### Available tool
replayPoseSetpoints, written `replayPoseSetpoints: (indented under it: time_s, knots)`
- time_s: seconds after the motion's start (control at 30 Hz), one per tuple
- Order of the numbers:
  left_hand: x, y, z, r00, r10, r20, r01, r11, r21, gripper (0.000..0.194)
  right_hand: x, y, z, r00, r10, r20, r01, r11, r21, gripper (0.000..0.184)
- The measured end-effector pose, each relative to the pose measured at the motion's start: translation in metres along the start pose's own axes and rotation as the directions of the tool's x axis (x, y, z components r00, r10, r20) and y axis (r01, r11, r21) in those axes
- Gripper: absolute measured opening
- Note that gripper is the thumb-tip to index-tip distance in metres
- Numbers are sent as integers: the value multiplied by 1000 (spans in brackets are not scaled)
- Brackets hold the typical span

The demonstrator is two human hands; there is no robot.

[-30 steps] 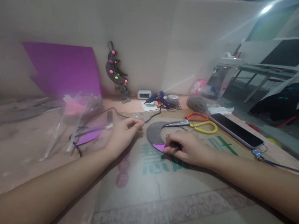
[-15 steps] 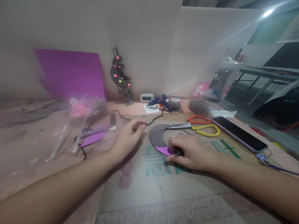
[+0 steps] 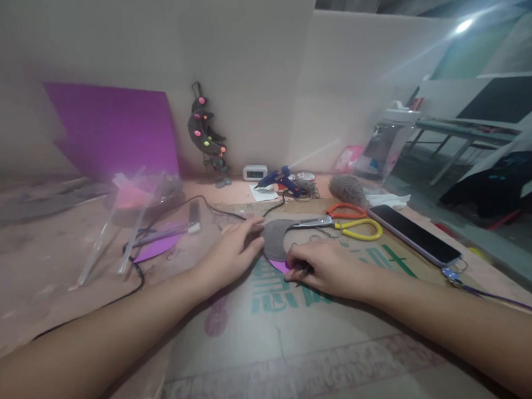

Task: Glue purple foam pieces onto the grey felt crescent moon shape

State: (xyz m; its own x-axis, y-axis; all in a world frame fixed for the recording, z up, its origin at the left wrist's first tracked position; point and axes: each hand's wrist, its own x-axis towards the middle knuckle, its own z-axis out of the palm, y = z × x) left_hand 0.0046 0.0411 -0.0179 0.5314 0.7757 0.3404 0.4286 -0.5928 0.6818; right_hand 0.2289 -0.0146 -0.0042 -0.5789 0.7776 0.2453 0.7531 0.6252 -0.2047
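Note:
A small crescent [image 3: 275, 240] lies on the printed cardboard, most of it wound in grey yarn and its lower part bare purple. My left hand [image 3: 233, 250] is at its left edge, thumb and forefinger apart, fingertips at or touching the yarn. With curled fingers, my right hand [image 3: 328, 267] pinches the lower end of the crescent, hiding the tip. Any yarn strand inside that hand cannot be made out. Scissors [image 3: 315, 222] with orange and yellow handles lie just beyond, their blades reaching the crescent's upper end.
A blue glue gun [image 3: 280, 179] rests at the back by a small clock [image 3: 255, 172] and a yarn ball [image 3: 346, 189]. On the right lies a phone [image 3: 414, 234]. Clear glue sticks [image 3: 136, 233] and purple card [image 3: 119, 127] are at left; a decorated moon [image 3: 203, 131] hangs behind.
My left hand has moved right, from just beside the crescent to its edge, with thumb and forefinger parting. My right hand still pinches the lower end. The view has shifted slightly.

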Motion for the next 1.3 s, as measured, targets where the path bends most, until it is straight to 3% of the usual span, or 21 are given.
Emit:
replayPoseSetpoints:
  time_s: [0.1, 0.2, 0.47, 0.63, 0.73, 0.87, 1.3]
  knots:
    - [3, -5, 2, 995, -102, -9, 91, 923, -375, 49, -1, 1, 1, 1000, -16, 3, 16, 1000, 26, 15]
    - [4, -7, 2, 988, -153, 31, 148, 851, -504, 58, -2, 0, 0, 999, -32, 4, 32, 999, 38, 13]
    - [8, 0, -5, 980, -186, 67, 195, 848, -493, 46, -2, -2, -1, 996, -27, -81, 29, 999, 27, 20]
    - [10, 2, -8, 966, -259, 9, 224, 818, -530, 30, -3, 0, 0, 976, 123, -179, -97, 984, 149, 17]
    - [9, -1, -8, 959, -283, 11, 242, 801, -548, 24, -2, 2, 1, 968, 187, -164, -147, 962, 231, 25]
    - [8, -4, -6, 955, -295, 21, 250, 767, -591, 20, 2, 5, 3, 976, 154, -154, -106, 954, 280, 24]
    - [7, -3, -7, 959, -279, 51, 252, 753, -608, 22, 4, 2, 6, 985, 143, -93, -111, 953, 282, 19]
